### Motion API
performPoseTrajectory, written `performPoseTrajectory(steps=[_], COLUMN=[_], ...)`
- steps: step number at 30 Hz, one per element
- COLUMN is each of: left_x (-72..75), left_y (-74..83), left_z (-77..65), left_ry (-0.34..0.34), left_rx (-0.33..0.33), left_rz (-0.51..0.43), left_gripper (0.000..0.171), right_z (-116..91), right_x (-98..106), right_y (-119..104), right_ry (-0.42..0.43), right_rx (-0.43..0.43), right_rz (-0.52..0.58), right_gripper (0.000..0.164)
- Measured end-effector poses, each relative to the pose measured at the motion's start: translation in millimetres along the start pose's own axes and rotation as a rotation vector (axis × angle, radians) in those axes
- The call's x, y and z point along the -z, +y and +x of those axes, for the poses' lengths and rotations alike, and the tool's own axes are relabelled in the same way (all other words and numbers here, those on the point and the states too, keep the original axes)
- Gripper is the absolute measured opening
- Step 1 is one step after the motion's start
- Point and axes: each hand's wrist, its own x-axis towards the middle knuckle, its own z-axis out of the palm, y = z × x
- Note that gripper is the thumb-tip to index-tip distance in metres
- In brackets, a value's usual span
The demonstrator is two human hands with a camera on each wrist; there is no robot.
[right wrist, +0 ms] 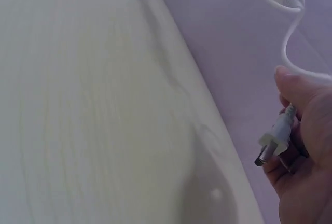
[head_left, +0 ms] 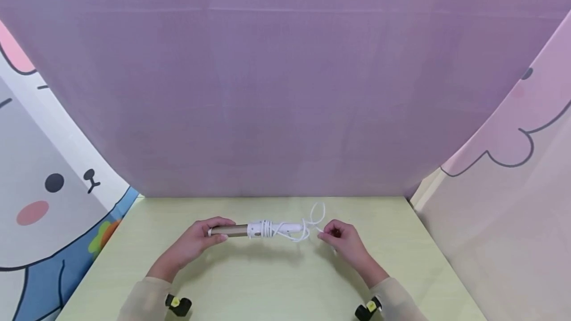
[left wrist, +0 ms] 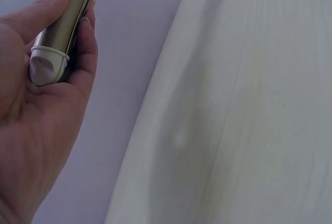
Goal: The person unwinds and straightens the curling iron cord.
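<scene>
A hair straightener (head_left: pixel 235 231) with bronze-coloured arms and a white handle is held level above the table. My left hand (head_left: pixel 198 239) grips its bronze end, thumb on the near side and fingers on the far side. The white end cap (left wrist: pixel 47 66) sits against the palm in the left wrist view. White cord (head_left: pixel 267 229) is wound around the handle, with loose loops near its right end. My right hand (head_left: pixel 350 246) pinches the cord's free part between thumb and fingers. In the right wrist view, a white two-pin plug (right wrist: pixel 278 132) hangs by the curled fingers.
A pale wood-grain table (head_left: pixel 276 286) lies below both hands, which cast shadows on it. A purple cloth (head_left: pixel 285 103) stands behind the table's far edge. Cartoon-printed cloths flank it at left (head_left: pixel 53 152) and right (head_left: pixel 504 212).
</scene>
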Motion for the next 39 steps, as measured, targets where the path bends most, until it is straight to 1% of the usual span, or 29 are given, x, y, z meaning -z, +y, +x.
performPoseTrajectory(steps=[6,8,10,13,16,18,20,23,25,27,30,32,37,39], left_x=[-0.1,-0.6,-0.5,1.0,3.2,4.2,4.9,5.4,5.5,5.5,5.3,5.3,6.3,6.8], left_y=[-2.0,-2.8,-3.3,-4.5,-5.0,-4.6,-3.9,-2.5,-1.5,-0.7,0.5,1.2,2.9,3.4], left_z=[-1.0,-0.8,-0.6,-0.4,0.0,0.4,0.8,1.1,1.1,1.1,0.1,-0.6,-2.0,-2.4], left_ry=[-0.001,0.017,0.047,0.1,0.131,0.141,0.147,0.15,0.15,0.146,0.146,0.146,0.146,0.147], left_rx=[0.004,0.009,0.02,0.028,0.026,0.018,0.011,0.001,-0.004,-0.009,-0.014,-0.011,0.0,0.002], left_rz=[0.002,0.0,0.014,0.042,0.061,0.057,0.053,0.043,0.039,0.032,0.039,0.039,0.04,0.046], left_gripper=[0.034,0.034,0.034,0.034,0.034,0.035,0.035,0.035,0.035,0.035,0.035,0.035,0.035,0.034], right_z=[-0.4,-1.6,-3.0,-6.0,-10.0,-12.8,-15.3,-17.7,-19.2,-20.4,-21.7,-22.1,-22.5,-22.9], right_x=[8.3,11.1,13.9,17.3,19.5,19.5,19.1,18.8,19.4,20.7,23.0,24.2,24.5,24.1], right_y=[-3.8,-6.7,-8.4,-7.3,-1.0,4.0,8.7,14.1,15.6,16.4,16.0,15.9,17.2,17.5], right_ry=[0.116,0.133,0.126,0.077,-0.003,-0.046,-0.068,-0.069,-0.07,-0.088,-0.117,-0.13,-0.131,-0.133], right_rx=[0.001,-0.002,0.016,0.037,0.06,0.079,0.138,0.248,0.283,0.265,0.186,0.156,0.161,0.149], right_rz=[0.099,0.118,0.117,0.073,0.016,-0.031,-0.095,-0.203,-0.238,-0.23,-0.198,-0.189,-0.194,-0.187], right_gripper=[0.015,0.015,0.015,0.017,0.018,0.02,0.023,0.029,0.03,0.028,0.025,0.023,0.023,0.023])
